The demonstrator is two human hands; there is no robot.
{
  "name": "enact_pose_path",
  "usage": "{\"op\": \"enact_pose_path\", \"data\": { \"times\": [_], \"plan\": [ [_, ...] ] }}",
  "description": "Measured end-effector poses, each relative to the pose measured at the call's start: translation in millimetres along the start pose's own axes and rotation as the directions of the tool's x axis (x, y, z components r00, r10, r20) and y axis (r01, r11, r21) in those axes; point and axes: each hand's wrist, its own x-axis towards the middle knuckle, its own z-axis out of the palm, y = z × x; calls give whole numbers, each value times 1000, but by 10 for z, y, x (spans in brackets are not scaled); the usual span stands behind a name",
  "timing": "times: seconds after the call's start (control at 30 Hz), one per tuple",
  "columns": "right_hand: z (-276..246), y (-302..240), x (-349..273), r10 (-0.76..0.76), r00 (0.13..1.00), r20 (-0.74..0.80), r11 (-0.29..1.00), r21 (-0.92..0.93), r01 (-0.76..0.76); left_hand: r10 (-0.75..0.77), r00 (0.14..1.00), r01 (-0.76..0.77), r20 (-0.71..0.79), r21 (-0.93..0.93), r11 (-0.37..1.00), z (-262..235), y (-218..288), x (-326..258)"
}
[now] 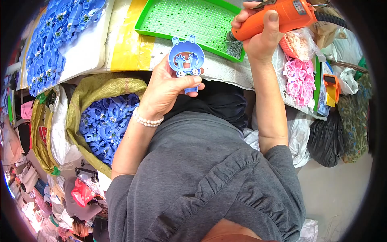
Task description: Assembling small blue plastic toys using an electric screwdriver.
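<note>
My left hand (163, 86) grips a blue plastic toy casing (186, 47) with two ear-like knobs on top and gear shapes inside its round opening. The thumb lies along the casing's lower end, above the table's near edge. In my right hand (262, 42) is an orange electric screwdriver (278, 19), its dark tip pointing left and down over the right end of a green tray (183, 18). Small metal screws (235, 49) lie heaped in that end of the tray, just under the tip. Whether the tip touches them I cannot tell.
Many blue casings (60, 36) cover a white board at the left. More blue casings (107, 125) fill an olive woven sack (76, 117) below it. To the right are pink plastic parts (299, 78), an orange basket (292, 44) and an orange-yellow tape dispenser (331, 89).
</note>
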Motion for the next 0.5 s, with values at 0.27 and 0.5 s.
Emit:
{"op": "enact_pose_path", "data": {
  "times": [0.27, 0.5],
  "plan": [
    [-17, 26, -1, 17, 1000, 2, 1000, 12, -17, 8, 1000, -8, 17, -2, 1000, 20, -20, 28],
    [-11, 11, -9, 20, 1000, 3, 1000, 10, -20, 5, 1000, -5, 12, -4, 1000, 28, -40, 34]
  ]
}}
